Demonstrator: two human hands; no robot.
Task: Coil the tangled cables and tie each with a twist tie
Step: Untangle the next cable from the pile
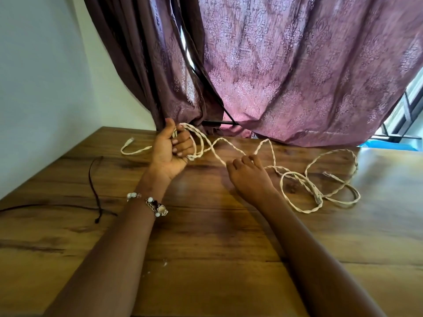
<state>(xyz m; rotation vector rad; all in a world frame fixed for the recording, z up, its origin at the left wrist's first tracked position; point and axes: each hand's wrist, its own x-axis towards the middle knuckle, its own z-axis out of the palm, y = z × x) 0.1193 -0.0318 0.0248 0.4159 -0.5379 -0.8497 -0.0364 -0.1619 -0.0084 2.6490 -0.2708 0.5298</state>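
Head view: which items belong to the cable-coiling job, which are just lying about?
In the job:
- cream twisted cable, loops held in left hand
- right hand on cable
- thin dark brown tie on wooden table

Lying about:
- purple patterned curtain
- beaded bracelet, left wrist

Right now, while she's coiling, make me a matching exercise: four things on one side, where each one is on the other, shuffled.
Things
1. left hand
2. right hand
3. dark cord
4. beaded bracelet

Places or states
A. lying loose on the wooden table's left side
B. around the left wrist
C. closed around loops of the cream twisted cable
D. pinching a single strand of cable mid-table

Pairs: 1-C, 2-D, 3-A, 4-B
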